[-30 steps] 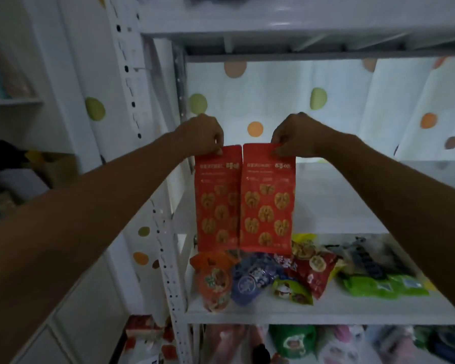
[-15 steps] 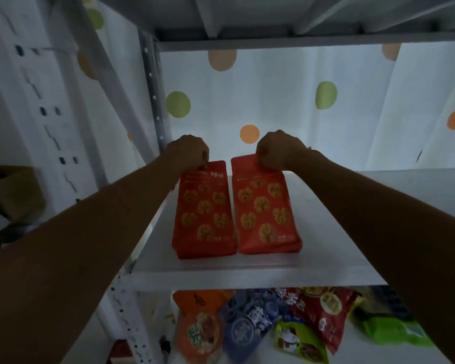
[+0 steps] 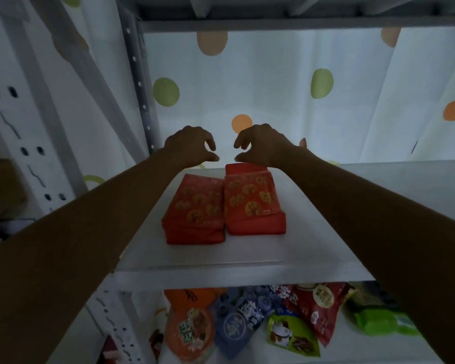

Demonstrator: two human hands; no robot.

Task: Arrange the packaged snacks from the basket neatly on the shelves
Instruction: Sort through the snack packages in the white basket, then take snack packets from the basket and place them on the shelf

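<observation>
Fingers (image 3: 210, 142) of the left hand (image 3: 189, 145): loosely curled, apart from the thumb, holding nothing. Fingers (image 3: 239, 142) of the right hand (image 3: 263, 147): the same, thumb tip just over the back edge of the right packet (image 3: 252, 200) (contact cannot be told).

Left packet (image 3: 195, 208) and right packet: red, lying flat, side by side and touching, on the white upper shelf (image 3: 313, 232).

Lower shelf (image 3: 352, 348): loose mixed snack bags (image 3: 237, 321). Spotted curtain (image 3: 273, 88) behind.

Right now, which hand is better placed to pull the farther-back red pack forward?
Right hand, probably: it hangs at the rear edge of the right pack; the left hand is nearer the left pack.
</observation>
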